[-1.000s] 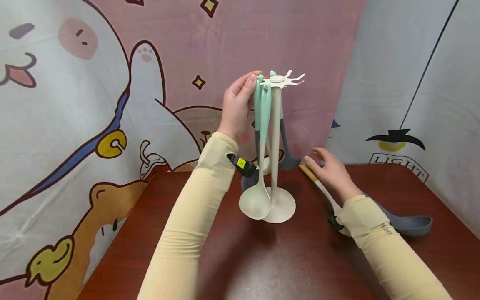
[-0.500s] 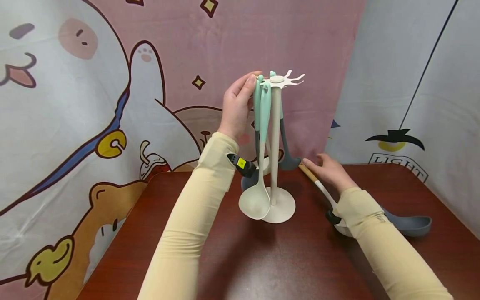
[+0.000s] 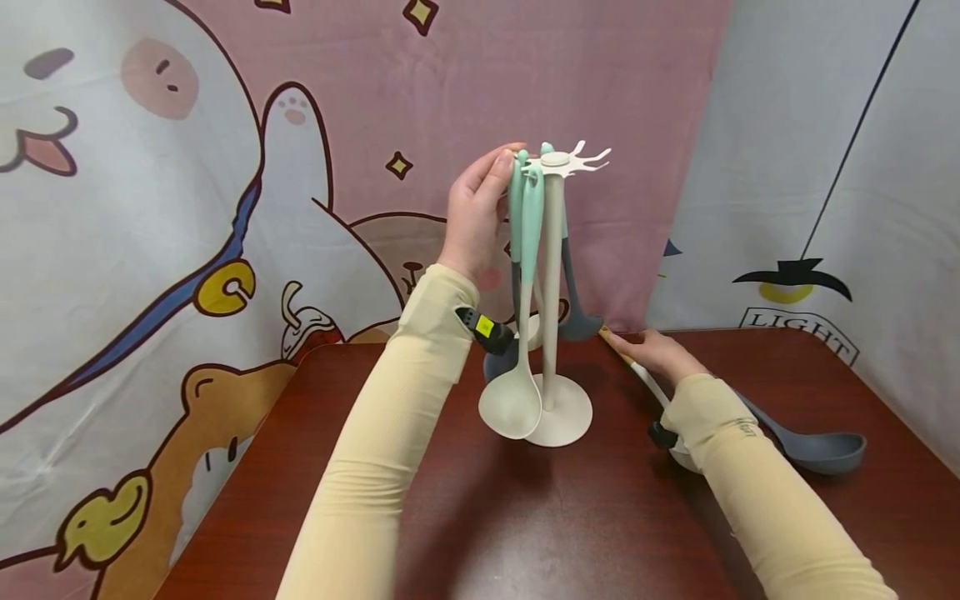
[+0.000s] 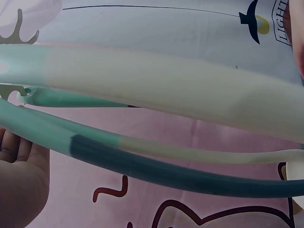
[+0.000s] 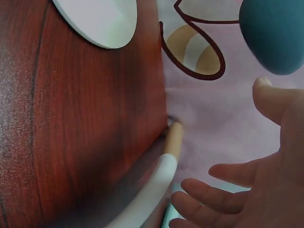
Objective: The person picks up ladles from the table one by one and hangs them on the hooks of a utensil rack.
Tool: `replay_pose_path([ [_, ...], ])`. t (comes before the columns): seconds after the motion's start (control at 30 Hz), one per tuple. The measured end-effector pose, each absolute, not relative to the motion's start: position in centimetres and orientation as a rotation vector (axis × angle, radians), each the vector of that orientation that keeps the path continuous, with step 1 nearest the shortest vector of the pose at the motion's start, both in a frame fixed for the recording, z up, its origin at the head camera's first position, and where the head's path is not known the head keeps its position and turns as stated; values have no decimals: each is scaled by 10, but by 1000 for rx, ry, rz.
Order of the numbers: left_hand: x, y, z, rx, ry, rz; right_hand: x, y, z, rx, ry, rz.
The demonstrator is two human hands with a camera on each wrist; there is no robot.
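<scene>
A cream utensil rack (image 3: 551, 275) stands on the table, with several mint-handled utensils hung from its hooks. One is a cream ladle (image 3: 510, 406) at the front; a dark grey utensil (image 3: 579, 323) hangs at the right. My left hand (image 3: 477, 204) grips at the rack's top left, beside the mint handles; its exact contact is hidden. On the right lies a utensil with a wooden-ended handle (image 3: 615, 344) and a white neck (image 5: 152, 190). Just over this handle is my right hand (image 3: 660, 354). Its fingers (image 5: 209, 194) are extended and apart from the handle in the right wrist view.
A dark grey ladle (image 3: 823, 452) lies on the table (image 3: 600, 517) to the right of my right forearm. The rack's round base (image 3: 562, 417) stands near the table's middle. A printed cloth (image 3: 615, 75) hangs behind the table.
My right hand has moved down closer to the wooden-ended handle, and its raised fingers have lowered. My left hand and the rack stay where they were.
</scene>
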State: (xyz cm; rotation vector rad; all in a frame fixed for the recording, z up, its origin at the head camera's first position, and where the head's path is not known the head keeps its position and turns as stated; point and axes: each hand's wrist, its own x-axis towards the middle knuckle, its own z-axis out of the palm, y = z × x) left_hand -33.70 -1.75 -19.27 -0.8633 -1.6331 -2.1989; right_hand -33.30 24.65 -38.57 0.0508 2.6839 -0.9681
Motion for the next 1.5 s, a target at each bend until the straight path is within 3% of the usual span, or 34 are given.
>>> replay_pose_path([
  [0.8,-336,-17,-194,-855,-1630,-2219,-343,261,-422,90,2687,-830],
  [1.5,-336,-17,-194,-855,-1618,-2231,-335,262,-425,51,2787,-816],
])
